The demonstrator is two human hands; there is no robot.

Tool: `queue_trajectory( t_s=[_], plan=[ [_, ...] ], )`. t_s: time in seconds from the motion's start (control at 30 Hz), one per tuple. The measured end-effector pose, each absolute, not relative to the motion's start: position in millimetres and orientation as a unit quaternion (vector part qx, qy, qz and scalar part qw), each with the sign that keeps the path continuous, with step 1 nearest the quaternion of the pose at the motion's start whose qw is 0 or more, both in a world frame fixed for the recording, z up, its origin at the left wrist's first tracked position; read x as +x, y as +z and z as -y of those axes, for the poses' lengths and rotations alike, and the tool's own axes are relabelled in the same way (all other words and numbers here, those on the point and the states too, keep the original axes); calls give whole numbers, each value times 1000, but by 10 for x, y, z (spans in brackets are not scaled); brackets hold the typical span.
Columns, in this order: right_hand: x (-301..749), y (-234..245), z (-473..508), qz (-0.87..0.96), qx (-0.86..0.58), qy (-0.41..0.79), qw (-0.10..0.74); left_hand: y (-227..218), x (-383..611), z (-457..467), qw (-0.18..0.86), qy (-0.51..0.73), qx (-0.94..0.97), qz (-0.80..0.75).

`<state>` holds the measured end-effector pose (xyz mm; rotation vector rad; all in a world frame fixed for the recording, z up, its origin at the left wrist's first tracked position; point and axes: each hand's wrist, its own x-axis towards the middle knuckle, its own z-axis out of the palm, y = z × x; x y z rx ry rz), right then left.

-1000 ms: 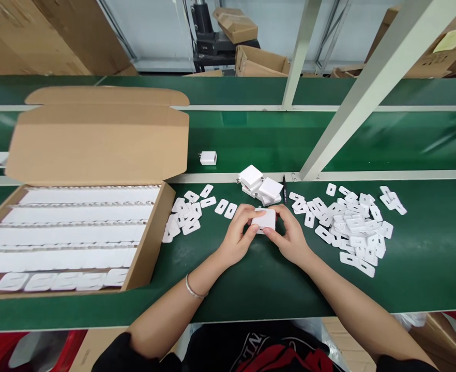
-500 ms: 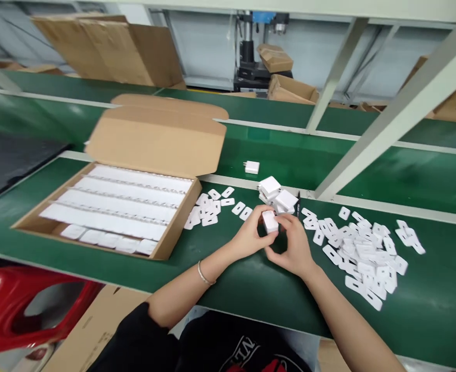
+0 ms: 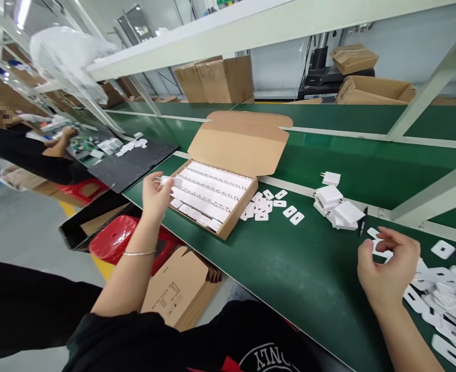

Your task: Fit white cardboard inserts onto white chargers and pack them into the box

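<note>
My left hand [image 3: 155, 195] is raised at the left end of the open cardboard box [image 3: 228, 227], fingers pinched on a small white charger block [image 3: 171, 181]. The box holds rows of white parts [image 3: 208, 194]. My right hand [image 3: 386, 271] hovers over the green belt [image 3: 290, 268] at the edge of a heap of flat white tabs [image 3: 445, 299], fingers curled loosely with nothing visibly in them. A short stack of white charger blocks [image 3: 334, 205] lies between the box and my right hand, with a single block [image 3: 331, 179] behind it.
Several more white tabs [image 3: 269, 204] lie beside the box. A black pen [image 3: 362, 225] rests near the stack. A red stool [image 3: 115, 240] and flat cartons [image 3: 173, 289] stand below the belt. Another person [image 3: 26, 144] works at far left. Slanted metal posts [image 3: 433, 196] cross at right.
My hands have separated: the left carried the white block leftward to the box's end, the right moved right toward the tab heap. The view swung left.
</note>
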<state>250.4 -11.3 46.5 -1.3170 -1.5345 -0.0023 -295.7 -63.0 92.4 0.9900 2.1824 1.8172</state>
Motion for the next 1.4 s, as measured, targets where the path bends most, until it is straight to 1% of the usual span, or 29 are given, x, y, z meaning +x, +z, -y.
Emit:
queue_trajectory(
  t_s=[0.07, 0.13, 0.23, 0.33, 0.4, 0.5, 0.57, 0.67, 0.7, 0.77, 0.83, 0.87, 1.0, 1.17, 1.23, 1.33, 1.4],
  plan=[
    [2498, 458, 92, 640, -567, 6, 518, 917, -3218, 734, 142, 600, 273, -739],
    [2502, 451, 63, 636, -585, 6, 503, 906, -3384, 789, 164, 591, 265, -744],
    [2529, 439, 17, 627, -607, -6, 489, 881, -3564, 831, 127, 567, 288, -761],
    [2602, 418, -35, 605, -628, -29, 488, 881, -3736, 899, 86, 505, 336, -791],
    [2687, 399, -77, 582, -654, -52, 481, 904, -3836, 954, 75, 441, 388, -806],
    [2853, 366, -149, 568, -687, -79, 447, 943, -3927, 986, 88, 351, 461, -810],
    [2964, 340, -195, 574, -695, -80, 426, 958, -3954, 958, 86, 250, 511, -818],
    [3100, 303, -258, 571, -715, -69, 398, 972, -4002, 881, 39, 40, 578, -814],
    [3137, 294, -277, 566, -726, -66, 384, 977, -4029, 860, 22, -11, 589, -808],
    [3205, 276, -312, 554, -751, -62, 353, 986, -4099, 836, 6, -58, 603, -796],
    [3271, 250, -340, 546, -768, -57, 330, 980, -4169, 833, 11, -64, 617, -785],
    [3304, 232, -352, 543, -773, -55, 323, 967, -4195, 836, 23, -47, 622, -781],
    [3424, 143, -396, 523, -791, -43, 314, 827, -4199, 836, 80, 67, 616, -781],
    [3503, 64, -500, 523, -814, 48, 247, 623, -4096, 787, 101, 148, 562, -808],
    [3497, 29, -513, 545, -799, 49, 250, 605, -4038, 766, 97, 159, 544, -818],
    [3445, -7, -435, 622, -732, 23, 279, 645, -3889, 766, 87, 173, 529, -826],
    [3386, 0, -341, 659, -700, 21, 274, 683, -3756, 791, 77, 185, 527, -826]
  ],
)
